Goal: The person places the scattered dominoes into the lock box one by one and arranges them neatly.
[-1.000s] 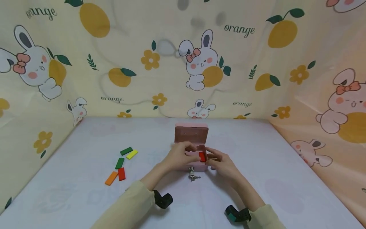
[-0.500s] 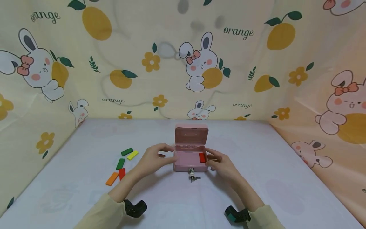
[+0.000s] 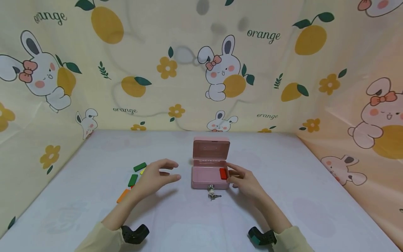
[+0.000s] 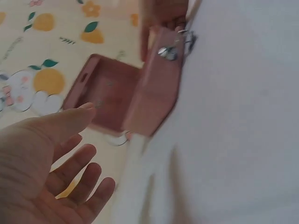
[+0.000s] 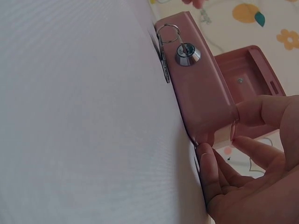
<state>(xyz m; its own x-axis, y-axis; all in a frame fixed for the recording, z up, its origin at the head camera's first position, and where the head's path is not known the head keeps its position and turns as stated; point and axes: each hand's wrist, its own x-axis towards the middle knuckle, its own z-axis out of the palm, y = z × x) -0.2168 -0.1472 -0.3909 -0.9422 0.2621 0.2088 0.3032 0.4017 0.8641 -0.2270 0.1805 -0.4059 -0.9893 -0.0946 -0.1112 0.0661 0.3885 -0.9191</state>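
Observation:
A pink metal cash box [image 3: 201, 184] stands on the table with its lid [image 3: 211, 149] raised. Inside, against the right wall, lies a red block [image 3: 223, 173]. Keys on a ring [image 3: 214, 196] hang from the lock at the front, also seen as a lock [image 5: 188, 54] in the right wrist view. My right hand [image 3: 245, 179] holds the box's right side, thumb at the rim and fingers along the outer wall. To the left of the box my left hand [image 3: 154, 177] is in the air, fingers apart and holding nothing, between the box and the loose blocks.
Left of my left hand lie loose blocks: a green block [image 3: 140, 167], another green block [image 3: 132, 180], an orange block [image 3: 122, 196], and a yellow block [image 3: 142, 171] and a red one, both mostly hidden. A patterned cloth [image 3: 189, 87] encloses the table's back and sides.
My left hand has come out from over the box, passed its left edge and moved further left toward the blocks. The right hand has stayed on the box.

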